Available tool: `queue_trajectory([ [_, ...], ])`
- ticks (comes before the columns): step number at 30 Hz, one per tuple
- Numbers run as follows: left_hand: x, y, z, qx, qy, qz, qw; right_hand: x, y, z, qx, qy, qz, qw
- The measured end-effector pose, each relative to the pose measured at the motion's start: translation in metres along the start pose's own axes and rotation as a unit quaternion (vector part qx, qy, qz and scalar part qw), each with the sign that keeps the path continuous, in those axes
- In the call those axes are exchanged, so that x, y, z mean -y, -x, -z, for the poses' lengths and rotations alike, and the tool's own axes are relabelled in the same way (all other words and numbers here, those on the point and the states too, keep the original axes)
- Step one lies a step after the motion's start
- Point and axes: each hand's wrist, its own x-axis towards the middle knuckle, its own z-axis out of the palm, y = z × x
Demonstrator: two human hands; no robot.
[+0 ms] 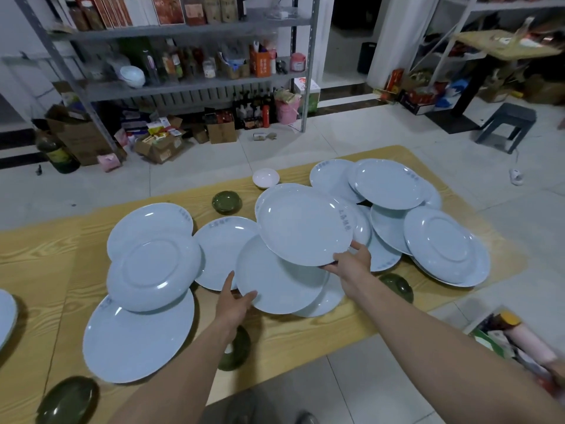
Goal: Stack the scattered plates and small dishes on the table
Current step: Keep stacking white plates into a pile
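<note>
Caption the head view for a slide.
Right hand holds a pale blue plate by its rim above the lower plate, whose rim the left hand touches, on the wooden table.
</note>
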Motion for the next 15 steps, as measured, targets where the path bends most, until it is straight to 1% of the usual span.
queue_trajectory([
  [3,-0.001,-0.002,-0.008,-0.006,0.039,0.009,0.999,0.000,-0.004,0.004,-0.001,-0.008,-0.003,1.000],
  [7,0.000,-0.002,-0.009,0.002,0.119,0.032,0.992,0.007,-0.005,0.007,0.022,-0.005,-0.004,1.000],
  [11,-0.005,0.006,-0.003,0.012,0.152,0.019,0.988,0.017,-0.003,0.005,0.045,0.000,0.009,0.999],
  [15,-0.016,0.020,0.006,0.007,0.193,0.001,0.981,0.028,0.008,-0.004,0.067,-0.003,0.039,0.997],
])
